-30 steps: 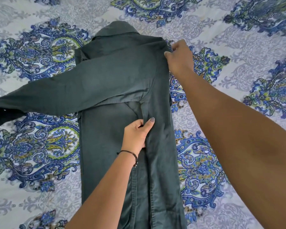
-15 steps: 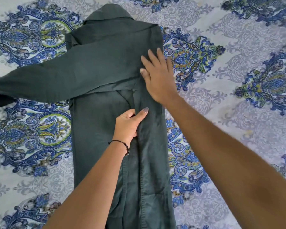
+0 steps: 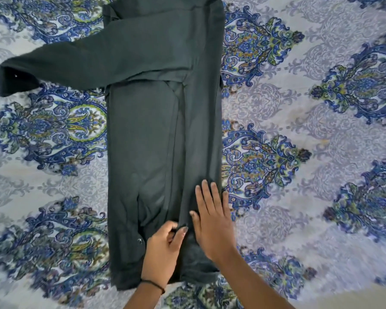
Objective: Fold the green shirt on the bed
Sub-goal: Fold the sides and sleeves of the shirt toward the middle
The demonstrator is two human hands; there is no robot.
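The dark green shirt (image 3: pixel 143 134) lies lengthwise on the bed, collar end at the top edge of the view. Its right side is folded inward as a long panel, and one sleeve (image 3: pixel 54 68) stretches out to the left across the sheet. My left hand (image 3: pixel 165 248) pinches the inner edge of the folded panel near the hem, thumb and fingers curled on the cloth. Just beside it, my right hand (image 3: pixel 212 219) lies flat with straight fingers, pressing the folded panel down near the shirt's right edge.
The bed is covered by a pale sheet (image 3: pixel 310 134) printed with blue and green paisley medallions. Bare sheet surrounds the shirt on both sides. A plain beige strip (image 3: pixel 354 302) shows at the bottom right corner.
My right hand slid flat down the folded panel from the shoulder area to near the hem. My left hand also moved down the fold's edge, still pinching it. The view shifted toward the hem.
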